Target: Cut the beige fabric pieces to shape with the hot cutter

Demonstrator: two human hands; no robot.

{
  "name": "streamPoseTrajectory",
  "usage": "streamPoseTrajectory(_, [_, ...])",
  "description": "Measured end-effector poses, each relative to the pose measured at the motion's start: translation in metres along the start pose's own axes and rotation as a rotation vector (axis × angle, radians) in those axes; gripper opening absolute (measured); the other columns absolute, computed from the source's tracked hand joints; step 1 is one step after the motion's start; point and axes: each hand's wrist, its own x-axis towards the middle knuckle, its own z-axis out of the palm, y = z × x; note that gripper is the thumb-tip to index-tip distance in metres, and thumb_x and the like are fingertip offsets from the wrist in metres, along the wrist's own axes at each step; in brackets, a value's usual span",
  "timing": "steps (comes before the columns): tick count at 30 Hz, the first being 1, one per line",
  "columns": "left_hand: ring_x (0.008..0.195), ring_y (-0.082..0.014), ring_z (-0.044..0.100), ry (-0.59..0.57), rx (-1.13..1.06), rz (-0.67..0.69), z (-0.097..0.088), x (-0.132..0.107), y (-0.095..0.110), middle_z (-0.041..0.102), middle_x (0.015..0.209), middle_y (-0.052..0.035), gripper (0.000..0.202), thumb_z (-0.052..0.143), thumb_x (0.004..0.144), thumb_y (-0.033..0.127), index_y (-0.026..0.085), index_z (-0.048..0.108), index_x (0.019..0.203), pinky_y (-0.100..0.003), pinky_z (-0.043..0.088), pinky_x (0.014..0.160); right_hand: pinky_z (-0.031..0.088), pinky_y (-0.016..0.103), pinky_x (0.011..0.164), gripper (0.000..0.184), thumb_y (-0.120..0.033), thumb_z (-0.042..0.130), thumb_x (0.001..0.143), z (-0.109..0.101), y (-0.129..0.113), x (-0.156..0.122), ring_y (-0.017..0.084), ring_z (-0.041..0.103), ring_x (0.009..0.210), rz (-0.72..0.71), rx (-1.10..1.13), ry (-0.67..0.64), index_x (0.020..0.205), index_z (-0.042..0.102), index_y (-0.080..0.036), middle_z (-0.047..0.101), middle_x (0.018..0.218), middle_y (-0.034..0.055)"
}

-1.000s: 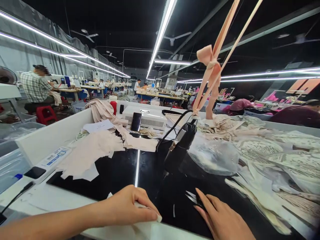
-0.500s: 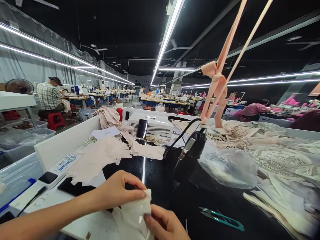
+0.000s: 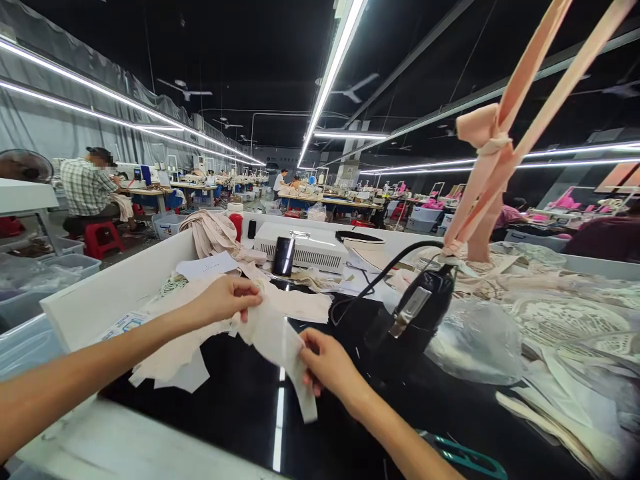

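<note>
My left hand (image 3: 227, 298) pinches the upper end of a pale cream fabric piece (image 3: 274, 343), held above the black glossy tabletop (image 3: 235, 407). My right hand (image 3: 327, 363) grips the same piece lower down, and its tail hangs below my fingers. Just behind the hands lies a pile of similar cut fabric pieces (image 3: 180, 333). A black hanging hand tool (image 3: 417, 313) on a cord dangles to the right of my right hand, tied up by peach ribbon (image 3: 493, 167).
Teal thread snips (image 3: 465, 458) lie on the table at the lower right. Lace pieces and clear plastic (image 3: 550, 333) cover the right side. A white machine box (image 3: 305, 243) and a dark phone (image 3: 283, 256) stand at the back. A seated person (image 3: 87, 190) works at far left.
Both hands have risen from the table's near edge and moved forward, lifting the fabric piece and stretching it between them. The right hand left the snips behind.
</note>
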Motion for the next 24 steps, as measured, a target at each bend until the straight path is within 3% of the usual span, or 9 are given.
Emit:
streamPoseTrajectory(4, [0.078, -0.0175, 0.065, 0.158, 0.041, 0.156, -0.006, 0.053, -0.006, 0.072, 0.089, -0.005, 0.033, 0.052, 0.087, 0.046, 0.017, 0.067, 0.095, -0.025, 0.05, 0.066, 0.055, 0.028, 0.059, 0.008, -0.019, 0.04, 0.081, -0.028, -0.012, 0.054, 0.018, 0.067, 0.071, -0.185, -0.088, 0.348, 0.081, 0.047, -0.022, 0.061, 0.083, 0.0028])
streamPoseTrajectory(6, [0.089, -0.0194, 0.065, 0.21, 0.093, 0.222, -0.003, 0.071, -0.017, 0.072, 0.095, -0.0049, 0.031, 0.05, 0.089, 0.043, 0.018, 0.066, 0.095, -0.027, 0.05, 0.078, 0.054, 0.035, 0.076, 0.009, -0.018, 0.038, 0.083, -0.039, -0.011, 0.075, 0.022, 0.063, 0.088, -0.273, -0.175, 0.509, 0.083, 0.046, -0.023, 0.061, 0.09, 0.0066])
streamPoseTrajectory(8, [0.09, -0.0199, 0.064, 0.206, 0.159, 0.256, 0.003, 0.082, -0.034, 0.072, 0.093, -0.0044, 0.028, 0.05, 0.089, 0.04, 0.018, 0.067, 0.092, -0.028, 0.048, 0.082, 0.049, 0.039, 0.086, 0.012, -0.016, 0.037, 0.084, -0.046, -0.003, 0.091, 0.025, 0.058, 0.096, -0.334, -0.275, 0.591, 0.084, 0.047, -0.022, 0.06, 0.094, 0.0089])
streamPoseTrajectory(11, [0.085, -0.0191, 0.065, 0.105, 0.262, 0.27, 0.017, 0.085, -0.063, 0.074, 0.092, -0.0033, 0.025, 0.051, 0.09, 0.034, 0.019, 0.071, 0.092, -0.028, 0.047, 0.081, 0.045, 0.037, 0.085, 0.016, -0.01, 0.04, 0.082, -0.048, 0.016, 0.102, 0.024, 0.058, 0.092, -0.372, -0.427, 0.543, 0.084, 0.051, -0.022, 0.061, 0.095, 0.0087])
streamPoseTrajectory(15, [0.092, -0.0214, 0.067, -0.008, 0.389, 0.261, 0.03, 0.08, -0.091, 0.076, 0.1, -0.0045, 0.024, 0.053, 0.091, 0.029, 0.02, 0.074, 0.098, -0.028, 0.047, 0.084, 0.044, 0.031, 0.078, 0.021, -0.005, 0.043, 0.084, -0.043, 0.037, 0.103, 0.021, 0.06, 0.089, -0.351, -0.6, 0.408, 0.086, 0.057, -0.02, 0.066, 0.097, 0.0078])
streamPoseTrajectory(24, [0.103, -0.0261, 0.069, -0.095, 0.601, 0.268, 0.039, 0.078, -0.101, 0.076, 0.11, -0.0069, 0.028, 0.048, 0.096, 0.024, 0.021, 0.074, 0.109, -0.032, 0.049, 0.088, 0.05, 0.036, 0.085, 0.022, -0.005, 0.047, 0.095, -0.036, 0.035, 0.1, 0.023, 0.065, 0.101, -0.283, -0.901, 0.301, 0.097, 0.066, -0.014, 0.07, 0.107, 0.0091])
